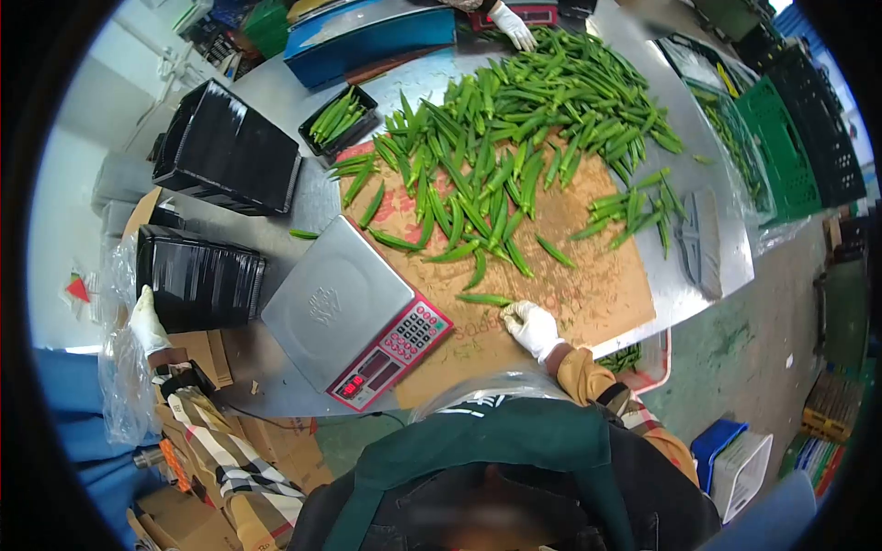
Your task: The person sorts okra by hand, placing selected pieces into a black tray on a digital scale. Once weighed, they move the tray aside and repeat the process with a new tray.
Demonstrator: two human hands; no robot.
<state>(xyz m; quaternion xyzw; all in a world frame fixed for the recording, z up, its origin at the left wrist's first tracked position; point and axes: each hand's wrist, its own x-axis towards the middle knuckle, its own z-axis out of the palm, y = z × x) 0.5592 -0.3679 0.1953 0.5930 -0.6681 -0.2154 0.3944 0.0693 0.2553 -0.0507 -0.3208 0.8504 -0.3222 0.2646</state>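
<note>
My left hand (149,323), in a white glove, is at the near left edge of a stack of nested black plastic trays (202,277). Its fingers grip the edge there, though some are hidden. My right hand (533,331), also gloved, is low over the cardboard sheet (588,298) with its fingers curled in a pinch. They meet the end of a single green okra pod (483,298). A big heap of okra (542,119) spreads beyond it. Between my hands a digital scale (340,303) has a bare steel plate and lit red digits.
A filled okra tray (338,121) stands behind the scale, near another black tray stack (225,149). Another person's gloved hand (514,28) touches the heap's far side. A grey plastic piece (700,243) lies at the table's right edge, near a green crate (776,147).
</note>
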